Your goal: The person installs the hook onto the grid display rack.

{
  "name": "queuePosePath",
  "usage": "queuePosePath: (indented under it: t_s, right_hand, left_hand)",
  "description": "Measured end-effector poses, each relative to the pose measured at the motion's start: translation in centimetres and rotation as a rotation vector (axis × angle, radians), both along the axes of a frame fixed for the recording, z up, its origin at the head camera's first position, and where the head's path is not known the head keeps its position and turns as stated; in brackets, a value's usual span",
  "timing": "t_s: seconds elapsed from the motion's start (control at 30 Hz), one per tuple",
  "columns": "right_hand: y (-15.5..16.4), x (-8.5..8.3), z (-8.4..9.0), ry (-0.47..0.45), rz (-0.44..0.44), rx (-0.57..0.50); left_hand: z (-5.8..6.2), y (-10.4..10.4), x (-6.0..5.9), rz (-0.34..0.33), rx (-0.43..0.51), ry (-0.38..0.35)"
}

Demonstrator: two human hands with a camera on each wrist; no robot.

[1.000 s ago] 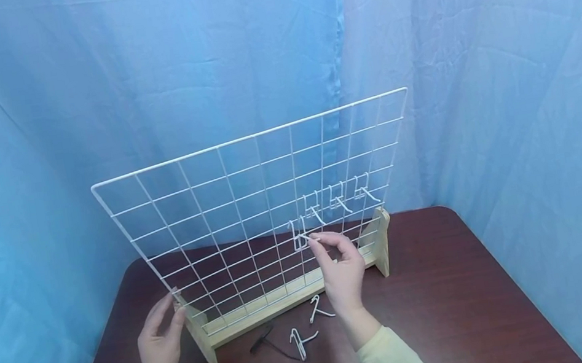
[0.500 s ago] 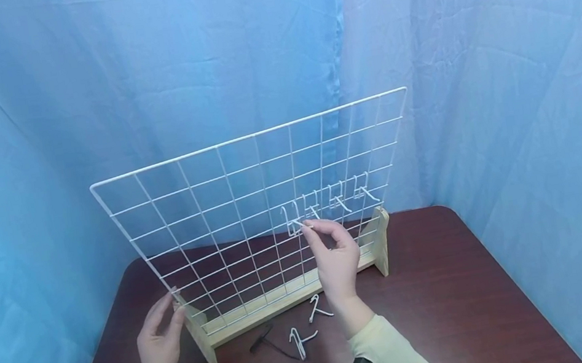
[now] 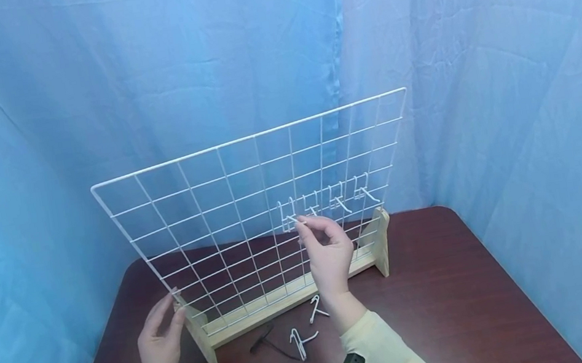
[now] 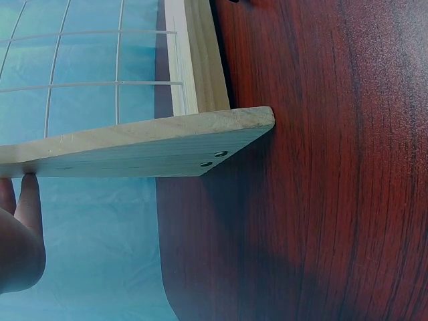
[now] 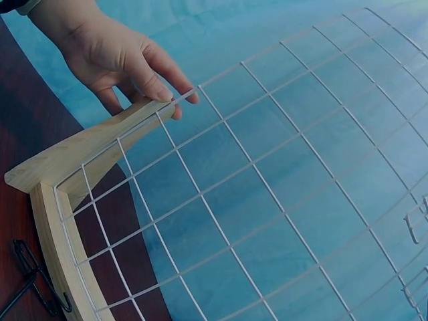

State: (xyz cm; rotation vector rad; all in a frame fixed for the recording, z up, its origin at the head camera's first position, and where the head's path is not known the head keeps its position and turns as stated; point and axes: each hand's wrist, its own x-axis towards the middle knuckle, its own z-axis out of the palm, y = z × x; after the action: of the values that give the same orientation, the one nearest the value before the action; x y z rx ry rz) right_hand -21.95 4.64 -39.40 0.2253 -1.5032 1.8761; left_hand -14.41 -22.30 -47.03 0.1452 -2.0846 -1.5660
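Note:
A white wire grid panel [image 3: 229,215] stands upright in a wooden stand [image 3: 264,309] on a dark red-brown table [image 3: 452,295]. My right hand [image 3: 301,222] pinches a white wire hook [image 3: 287,218] against the grid, just left of three white hooks [image 3: 338,199] that hang in a row. My left hand [image 3: 173,305] holds the top of the stand's left post [image 3: 196,331] between thumb and fingers. The right wrist view shows these fingers [image 5: 167,93] lying over the post's tip. In the left wrist view one fingertip [image 4: 28,194] touches the post's flat side.
Two loose white hooks [image 3: 317,308] [image 3: 299,343] and a black hook [image 3: 265,340] lie on the table in front of the stand. Blue cloth [image 3: 506,83] hangs close behind and on both sides. The table's right half [image 3: 483,316] is bare wood.
My right hand has carried the hook up and to the left along the grid, from a lower cell to the row of hanging hooks. The left hand has stayed put.

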Motion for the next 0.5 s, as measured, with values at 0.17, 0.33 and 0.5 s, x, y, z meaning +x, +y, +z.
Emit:
queuePosePath:
  t_s: [0.17,0.33,0.5]
  right_hand:
    - [-0.2,-0.2,-0.2,-0.014,0.001,0.01]
    - [-0.3,-0.5,-0.4,-0.026,-0.005,0.037]
    - [-0.4,0.1,0.3,-0.033,-0.021,0.08]
  left_hand:
    - [-0.4,-0.1,-0.1,0.012,-0.019,-0.006]
    - [-2.4,-1.0,-0.9,0.025,-0.017,-0.032]
    - [-3.0,-1.4,-1.1,0.018,-0.01,-0.032]
